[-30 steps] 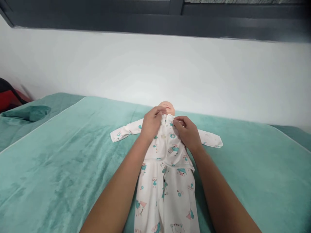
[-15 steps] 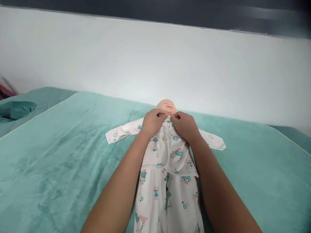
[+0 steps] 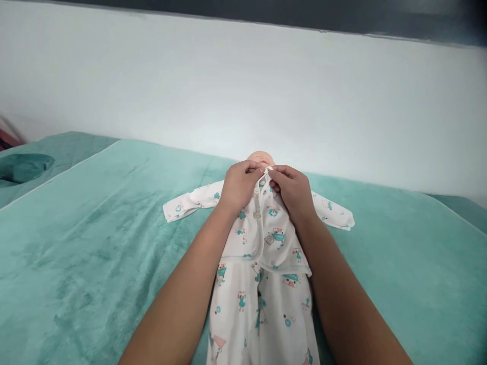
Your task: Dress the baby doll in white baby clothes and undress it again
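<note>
Green sheet (image 3: 95,243); doll (image 3: 259,156) in printed shirt (image 3: 238,243), pants (image 3: 236,319) below; collar (image 3: 268,169) unfastened, pinched between left hand (image 3: 239,187) and right hand (image 3: 296,191) fingers.

A printed shirt (image 3: 279,251) is pinched at its collar (image 3: 269,169) by the left hand (image 3: 241,185) and the right hand (image 3: 294,190). Just beyond the shirt, a doll's head (image 3: 261,156) is partly hidden. Below the shirt, printed trousers (image 3: 232,314) are seen; under it, a green sheet (image 3: 95,243) is spread.
</note>
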`<state>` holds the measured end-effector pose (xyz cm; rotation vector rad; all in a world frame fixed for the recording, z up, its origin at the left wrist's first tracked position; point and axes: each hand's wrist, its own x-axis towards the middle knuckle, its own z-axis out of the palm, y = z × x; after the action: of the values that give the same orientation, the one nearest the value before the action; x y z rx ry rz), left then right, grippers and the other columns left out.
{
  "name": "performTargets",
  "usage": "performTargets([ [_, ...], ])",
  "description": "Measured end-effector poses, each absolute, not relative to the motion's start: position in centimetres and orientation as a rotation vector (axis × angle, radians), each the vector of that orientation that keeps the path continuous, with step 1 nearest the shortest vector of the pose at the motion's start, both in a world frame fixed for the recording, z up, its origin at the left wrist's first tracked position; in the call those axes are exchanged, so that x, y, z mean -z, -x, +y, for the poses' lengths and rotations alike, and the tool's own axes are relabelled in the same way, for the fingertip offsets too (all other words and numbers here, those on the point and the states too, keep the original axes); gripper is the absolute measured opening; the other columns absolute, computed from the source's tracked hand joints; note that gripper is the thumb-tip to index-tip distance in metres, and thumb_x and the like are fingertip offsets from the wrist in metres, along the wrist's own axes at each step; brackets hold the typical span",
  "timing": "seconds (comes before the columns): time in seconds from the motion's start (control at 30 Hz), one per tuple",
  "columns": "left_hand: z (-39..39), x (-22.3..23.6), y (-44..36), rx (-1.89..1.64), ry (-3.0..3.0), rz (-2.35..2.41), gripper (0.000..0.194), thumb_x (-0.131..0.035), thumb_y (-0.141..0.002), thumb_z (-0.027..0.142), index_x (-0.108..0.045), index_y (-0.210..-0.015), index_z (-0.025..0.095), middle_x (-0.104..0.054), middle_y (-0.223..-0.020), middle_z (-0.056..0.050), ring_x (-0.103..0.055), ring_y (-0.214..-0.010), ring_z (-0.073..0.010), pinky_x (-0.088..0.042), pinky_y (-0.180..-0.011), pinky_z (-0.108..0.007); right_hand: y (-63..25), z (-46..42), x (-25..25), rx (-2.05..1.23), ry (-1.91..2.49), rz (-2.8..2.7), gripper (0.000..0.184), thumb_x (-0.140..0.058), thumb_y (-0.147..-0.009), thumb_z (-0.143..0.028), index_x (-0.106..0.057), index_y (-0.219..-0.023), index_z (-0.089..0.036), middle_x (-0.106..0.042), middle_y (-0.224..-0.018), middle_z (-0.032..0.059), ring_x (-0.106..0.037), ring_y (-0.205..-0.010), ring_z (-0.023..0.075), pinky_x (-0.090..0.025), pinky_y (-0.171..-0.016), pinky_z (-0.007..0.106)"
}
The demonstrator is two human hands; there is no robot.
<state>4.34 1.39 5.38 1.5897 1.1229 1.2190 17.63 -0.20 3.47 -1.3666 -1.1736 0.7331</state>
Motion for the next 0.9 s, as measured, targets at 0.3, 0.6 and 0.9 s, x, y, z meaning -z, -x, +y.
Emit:
performTargets([
  [0.3,1.9,-4.6,-4.4,-1.262,-1.574,1.154,0.009,-0.066,-0.077,0.025,-0.062,-0.078,0.017,-0.069,-0.082,-0.001,-0.062,-0.074,-0.0132,-0.049,-0.073,-0.027,-18.0,-0.3,-3.2,-0.822,1.279,-1.185,0.024,-0.066,-0.070,-0.036,-0.071,-0.087,-0.020,-0.055,-0.061,-0.0037,-0.048,-0.058,0.0118,-0.039,-0.058,0.025],
  [0.6,1.6,-4.7,-4.3,-1.201,-1.458,1.071,0.018,-0.069,-0.076,0.028,-0.060,-0.087,0.017,-0.068,-0.082,-0.002,-0.064,-0.075,-0.0149,-0.049,-0.072,-0.028,-17.1,-1.2,-4.4,-0.637,1.442,-1.527,0.028,-0.062,-0.068,-0.025,-0.065,-0.095,-0.022,-0.056,-0.068,-0.0042,-0.050,-0.063,0.0124,-0.040,-0.061,0.026],
  [0.9,1.3,-5.0,-3.6,-1.204,-1.146,0.853,0.021,-0.069,-0.070,0.017,-0.061,-0.089,0.016,-0.063,-0.072,0.001,-0.058,-0.066,-0.0113,-0.045,-0.066,-0.025,-17.2,-1.2,-4.2,-0.814,1.298,-1.492,0.049,-0.068,-0.071,-0.029,-0.056,-0.117,-0.020,-0.056,-0.070,-0.0060,-0.051,-0.060,0.0108,-0.041,-0.058,0.024],
])
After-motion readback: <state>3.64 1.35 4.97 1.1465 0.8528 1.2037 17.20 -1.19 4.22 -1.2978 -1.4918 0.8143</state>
